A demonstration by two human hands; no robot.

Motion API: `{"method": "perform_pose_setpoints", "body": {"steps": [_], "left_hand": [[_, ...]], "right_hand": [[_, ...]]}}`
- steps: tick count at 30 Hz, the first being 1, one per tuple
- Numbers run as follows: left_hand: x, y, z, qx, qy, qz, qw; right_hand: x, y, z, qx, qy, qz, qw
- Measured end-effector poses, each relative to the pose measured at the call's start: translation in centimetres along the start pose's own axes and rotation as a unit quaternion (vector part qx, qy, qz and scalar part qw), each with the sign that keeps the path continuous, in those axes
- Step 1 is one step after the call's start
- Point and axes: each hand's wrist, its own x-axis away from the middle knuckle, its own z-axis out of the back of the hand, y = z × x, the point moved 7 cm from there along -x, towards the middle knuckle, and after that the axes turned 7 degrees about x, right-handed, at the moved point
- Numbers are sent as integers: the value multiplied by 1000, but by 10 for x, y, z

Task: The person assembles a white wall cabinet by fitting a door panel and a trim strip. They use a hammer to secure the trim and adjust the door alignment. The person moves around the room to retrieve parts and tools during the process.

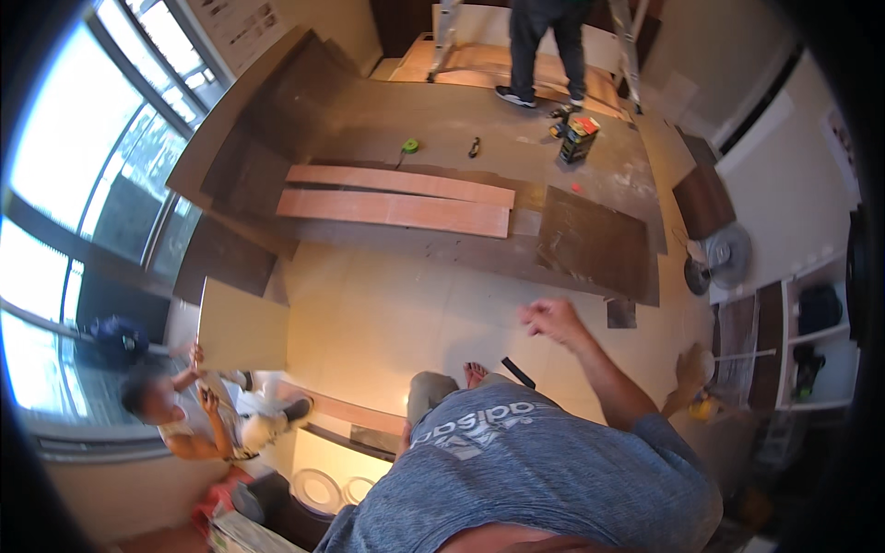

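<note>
My right hand (pixel 553 320) is held out over the pale floor (pixel 387 295), with its fingers curled inward. If it holds anything, that is too small to make out. Below it, beside my blue shirt, shows a short black strip (pixel 518 371). My left hand is out of sight behind my body. Ahead on a brown sheet lie two long reddish wood strips (pixel 396 210), side by side and apart from my hand. A dark brown panel (pixel 595 241) rests to their right, and it is the large board nearest my right hand.
A green tape measure (pixel 410 146), a small dark tool (pixel 475 147), a drill (pixel 559 124) and a yellow-black box (pixel 579 138) lie farther off. A person (pixel 546 46) stands by a ladder (pixel 446 37). Another person (pixel 198 410) sits left, holding a pale panel (pixel 241 327). A fan (pixel 726 255) stands right.
</note>
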Motion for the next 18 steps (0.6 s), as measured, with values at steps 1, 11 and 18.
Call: {"method": "perform_pose_setpoints", "body": {"steps": [1,11,18], "left_hand": [[-11,22,4,-17,-15,-12,1000],[-84,165,32,-115,-127,-62,983],[-135,249,30,-218,-203,-67,952]], "right_hand": [[13,-30,29,-33,41,36,998],[207,-306,150,42,297,304,904],[255,-394,131,324,319,158,876]]}}
